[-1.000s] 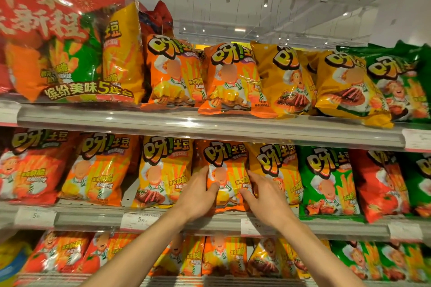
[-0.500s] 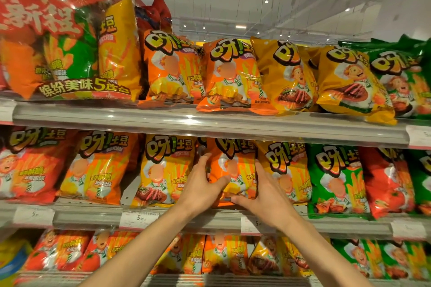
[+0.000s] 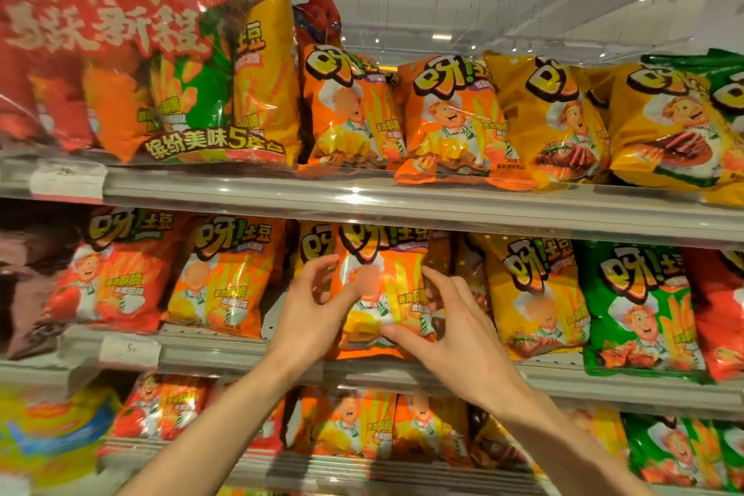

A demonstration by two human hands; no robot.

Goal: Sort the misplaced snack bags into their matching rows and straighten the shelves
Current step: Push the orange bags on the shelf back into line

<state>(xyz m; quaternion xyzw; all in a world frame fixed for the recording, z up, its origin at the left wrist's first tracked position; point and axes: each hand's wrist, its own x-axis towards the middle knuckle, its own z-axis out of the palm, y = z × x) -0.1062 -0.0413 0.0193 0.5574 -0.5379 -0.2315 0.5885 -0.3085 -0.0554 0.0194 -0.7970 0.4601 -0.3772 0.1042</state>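
An orange snack bag [image 3: 382, 274] stands upright on the middle shelf [image 3: 209, 350], held between both hands. My left hand [image 3: 312, 314] grips its left edge, thumb across the front. My right hand [image 3: 455, 318] grips its right edge, thumb pressed on the lower front. Behind the bag's left side a yellow bag [image 3: 312, 246] shows partly. To its right stands a yellow bag [image 3: 531, 294], then a green bag [image 3: 640, 306]. An orange bag [image 3: 225, 278] and a red bag [image 3: 108, 270] stand to the left.
The top shelf [image 3: 402, 205] carries a big red multipack [image 3: 141, 52], two orange bags [image 3: 350, 113], yellow bags [image 3: 551, 113] and a green one at far right. The bottom shelf holds red, orange and green bags [image 3: 354, 423]. Price tags [image 3: 129, 350] sit on the shelf rails.
Both hands have slid the orange bag leftward along the middle shelf, so that it now covers the yellow bag there. The camera has moved closer.
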